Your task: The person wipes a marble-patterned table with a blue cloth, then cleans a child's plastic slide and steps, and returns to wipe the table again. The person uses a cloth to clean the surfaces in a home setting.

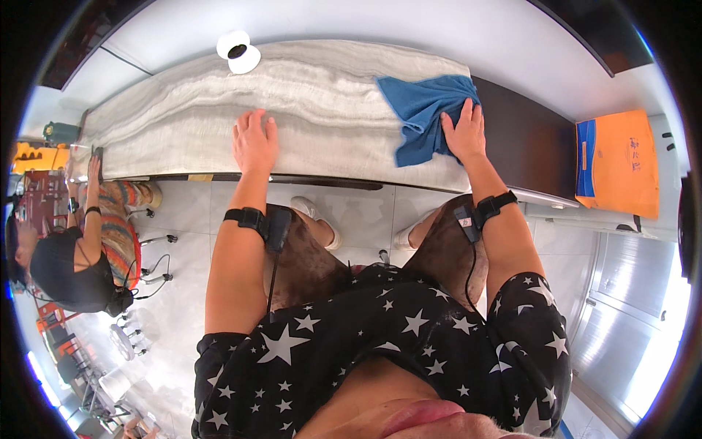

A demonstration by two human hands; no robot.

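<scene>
My left hand point(255, 141) rests palm down near the front edge of a long table with a cream, wavy-grained top point(323, 118). Its fingers are slightly apart and nothing is in it. To the right, my right hand point(466, 131) lies over the right side of a blue cloth point(414, 110), thumb spread from the fingers. Folds in the cloth run towards those fingertips; whether they grip it is hidden. The cloth lies rumpled at the right end of the cream top, beside a dark brown surface point(524, 137).
A white rounded device point(239, 53) stands at the table's back. An orange envelope point(617, 162) bearing writing lies far right. Another person point(77, 258) sits at the left end, a hand on the table. Cables hang from the devices strapped to my wrists point(278, 230).
</scene>
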